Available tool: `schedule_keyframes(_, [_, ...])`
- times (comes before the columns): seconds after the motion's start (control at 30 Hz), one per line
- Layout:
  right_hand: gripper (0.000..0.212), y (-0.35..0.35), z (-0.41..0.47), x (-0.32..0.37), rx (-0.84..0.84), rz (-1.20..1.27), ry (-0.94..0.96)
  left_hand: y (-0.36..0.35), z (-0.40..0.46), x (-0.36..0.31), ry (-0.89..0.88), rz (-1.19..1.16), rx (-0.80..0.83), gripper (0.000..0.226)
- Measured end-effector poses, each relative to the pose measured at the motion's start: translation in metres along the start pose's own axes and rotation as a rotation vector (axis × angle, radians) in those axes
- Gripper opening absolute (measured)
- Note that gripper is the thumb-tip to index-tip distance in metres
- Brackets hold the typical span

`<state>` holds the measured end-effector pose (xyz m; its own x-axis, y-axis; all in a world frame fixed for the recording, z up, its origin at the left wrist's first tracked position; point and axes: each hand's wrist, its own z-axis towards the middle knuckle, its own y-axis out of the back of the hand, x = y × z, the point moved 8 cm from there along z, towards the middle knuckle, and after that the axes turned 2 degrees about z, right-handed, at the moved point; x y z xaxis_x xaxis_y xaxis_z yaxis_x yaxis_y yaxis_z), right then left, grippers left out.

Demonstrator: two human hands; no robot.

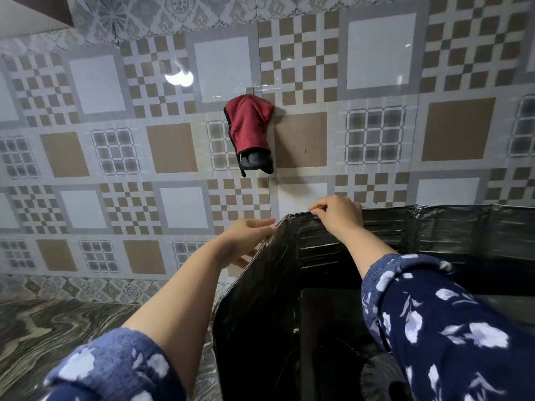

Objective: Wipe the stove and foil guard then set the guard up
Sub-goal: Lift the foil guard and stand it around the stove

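Note:
The foil guard (451, 235) stands upright as dark, shiny folded panels around the stove, its back panel along the tiled wall and its left panel (254, 308) angled toward me. My left hand (246, 238) grips the top edge of the left panel near the corner fold. My right hand (337, 212) pinches the top edge of the back panel just right of that corner. The black stove top (327, 322) shows between the panels, partly hidden by my right sleeve. A red and grey cloth (249, 128) hangs on the wall above.
A patterned tile wall (115, 157) rises directly behind the guard. A grey marbled countertop (52, 328) stretches to the left of the stove. A dark round shape (382, 380), perhaps a burner, sits at the bottom edge.

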<state>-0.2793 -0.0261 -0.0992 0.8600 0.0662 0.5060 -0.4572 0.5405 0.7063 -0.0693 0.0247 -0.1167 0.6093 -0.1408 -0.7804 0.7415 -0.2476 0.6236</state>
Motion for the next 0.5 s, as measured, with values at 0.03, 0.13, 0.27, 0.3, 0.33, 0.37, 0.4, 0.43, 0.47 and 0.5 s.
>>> schedule_keyframes(0.03, [0.017,-0.001,0.000,-0.001,0.009,0.001,0.000,0.001,0.001,0.001,-0.001,0.046,0.006,0.042])
schedule_keyframes(0.13, [0.018,-0.005,-0.002,-0.002,0.022,0.005,-0.005,0.000,0.004,-0.004,-0.028,0.091,-0.022,0.037])
schedule_keyframes(0.27, [0.016,-0.006,0.002,0.000,0.002,0.059,-0.035,-0.009,0.012,-0.012,-0.030,-0.084,-0.046,0.033])
schedule_keyframes(0.3, [0.016,-0.008,0.004,0.002,0.003,0.072,-0.041,-0.010,0.014,-0.014,-0.026,-0.119,-0.064,0.030])
schedule_keyframes(0.33, [0.015,-0.011,0.005,0.005,0.012,0.084,-0.044,-0.011,0.016,-0.016,-0.017,-0.152,-0.083,0.027])
schedule_keyframes(0.37, [0.015,-0.015,0.006,0.008,0.021,0.099,-0.046,-0.011,0.021,-0.015,-0.003,-0.184,-0.100,0.026])
schedule_keyframes(0.4, [0.015,-0.019,0.008,0.011,0.024,0.117,-0.044,-0.012,0.025,-0.014,0.010,-0.216,-0.120,0.026])
schedule_keyframes(0.43, [0.015,-0.021,0.009,0.014,0.018,0.136,-0.039,-0.012,0.028,-0.013,0.017,-0.239,-0.143,0.026])
schedule_keyframes(0.47, [0.015,-0.022,0.010,0.017,0.006,0.146,-0.037,-0.012,0.031,-0.011,0.020,-0.260,-0.168,0.028])
schedule_keyframes(0.5, [0.015,-0.023,0.010,0.017,0.001,0.142,-0.039,-0.013,0.033,-0.008,0.027,-0.282,-0.184,0.031])
